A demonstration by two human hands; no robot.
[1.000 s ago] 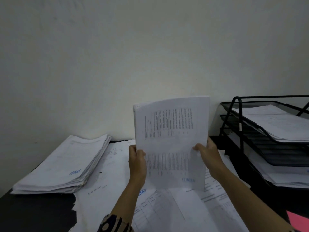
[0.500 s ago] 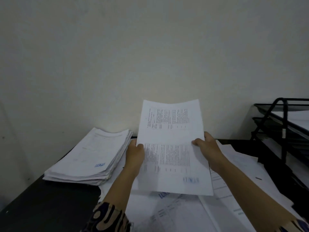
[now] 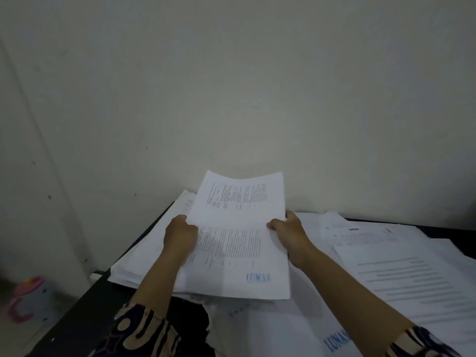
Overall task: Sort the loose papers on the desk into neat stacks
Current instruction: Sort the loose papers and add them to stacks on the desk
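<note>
Head view: your left hand (image 3: 180, 237) grips left edge of printed sheet (image 3: 239, 235), fingers curled round it. Your right hand (image 3: 288, 229) pinches right edge, thumb on top. Sheet held tilted, over paper stack (image 3: 144, 256) at desk's (image 3: 77, 313) left end. Loose papers (image 3: 401, 269) spread on desk to right. Pink-handled cup (image 3: 28, 297) on floor, far left.
</note>
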